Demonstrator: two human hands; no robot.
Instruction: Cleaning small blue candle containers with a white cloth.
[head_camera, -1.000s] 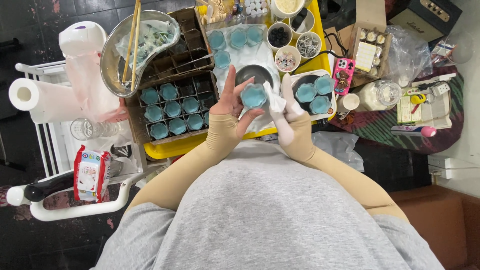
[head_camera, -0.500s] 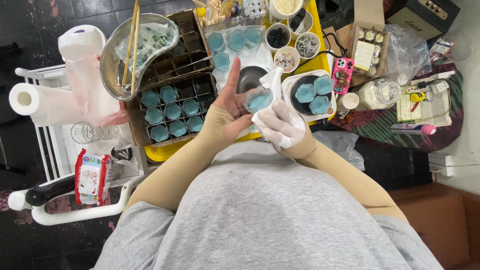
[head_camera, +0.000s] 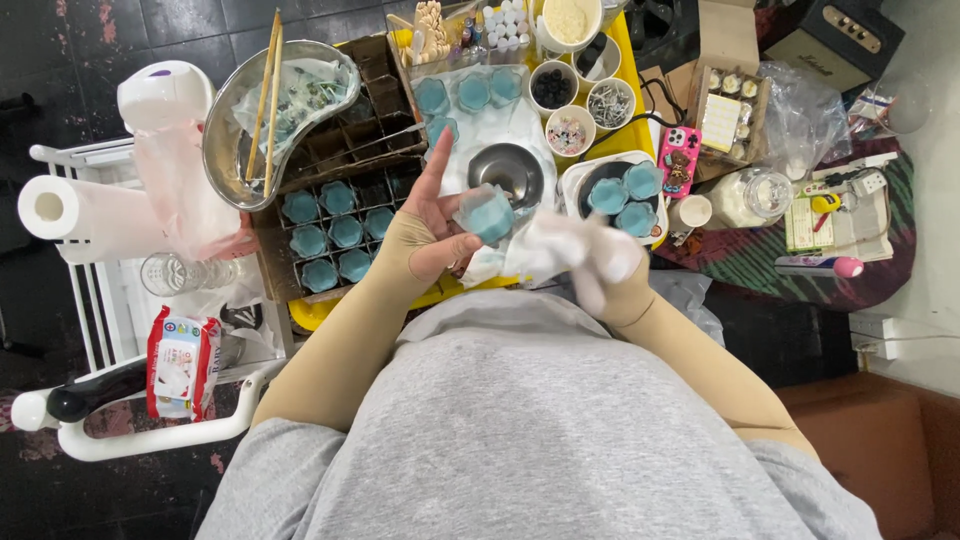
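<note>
My left hand (head_camera: 432, 228) holds a small clear cup of blue stuff (head_camera: 487, 214) between thumb and fingers, with the index finger pointing away. My right hand (head_camera: 598, 262) is closed on a crumpled white tissue (head_camera: 548, 248) just right of the cup, and the tissue hides most of the hand. Both hands hover over the near edge of a yellow tray (head_camera: 330, 312). Beyond the cup sits a small steel bowl (head_camera: 506, 172).
A divided cardboard box (head_camera: 330, 235) with several blue cups lies left. A white dish (head_camera: 622, 192) holds three more. Small bowls of beads (head_camera: 570, 130), a steel kidney tray with sticks (head_camera: 270, 110), a paper roll (head_camera: 60, 215), a pink phone (head_camera: 678, 160).
My right hand has drawn back to the right with the tissue, away from the cup. My left hand has lowered slightly and still holds the cup.
</note>
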